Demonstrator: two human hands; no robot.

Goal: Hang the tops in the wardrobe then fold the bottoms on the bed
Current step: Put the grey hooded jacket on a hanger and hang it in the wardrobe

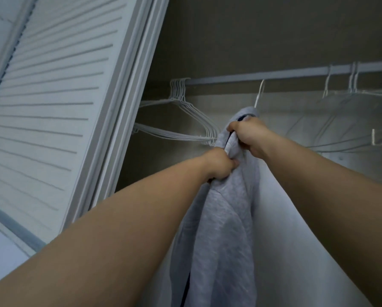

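Overhead, both hands' grip on grey top [221, 218].

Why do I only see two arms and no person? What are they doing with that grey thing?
The camera sits on the person's head and looks where they look, so you see only their arms reaching out. Both hands grip a light grey knitted top: the left hand lower down, the right hand up near the collar. The top is on a white wire hanger whose hook is right at the pale metal wardrobe rail. A bunch of bare white wire hangers hangs to the left. The slatted white wardrobe door stands open.
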